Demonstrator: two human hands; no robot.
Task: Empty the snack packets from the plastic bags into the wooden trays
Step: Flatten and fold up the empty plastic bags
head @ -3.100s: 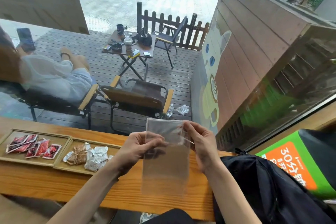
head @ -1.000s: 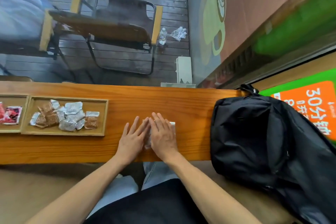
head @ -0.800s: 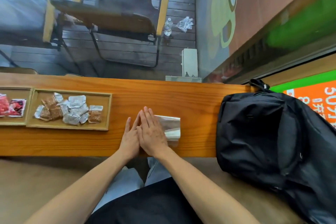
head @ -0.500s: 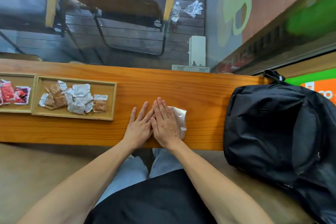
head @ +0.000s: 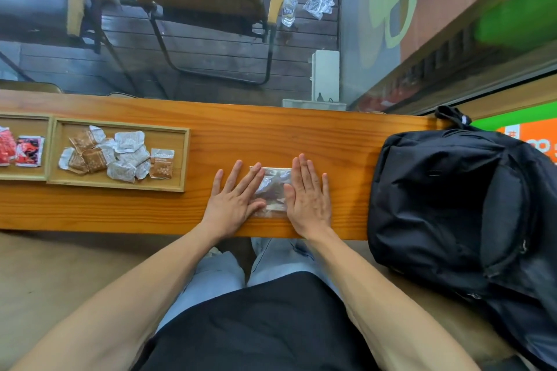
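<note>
Left hand: flat, palm down, fingers straight and spread, fingertips resting on the left edge of a clear, crinkled plastic bag. Right hand: likewise flat with straight fingers, pressing on the bag's right edge. Bag: folded flat, glossy and creased, lying on the bench between both hands, close to the near edge.

Bench: long plank of orange-brown varnished wood with visible grain; bare surface runs between the bag and the trays on the left, and along the far edge.

Rectangular pale wooden tray, raised rim, left of the hands: holds a loose heap of brown and silver foil snack packets, crumpled, some overlapping.

Second wooden tray, touching the first on its left, partly cut off by the frame: holds red snack packets.

Black fabric backpack, soft and creased, at the bench's right end, near the right hand but apart from it.
</note>
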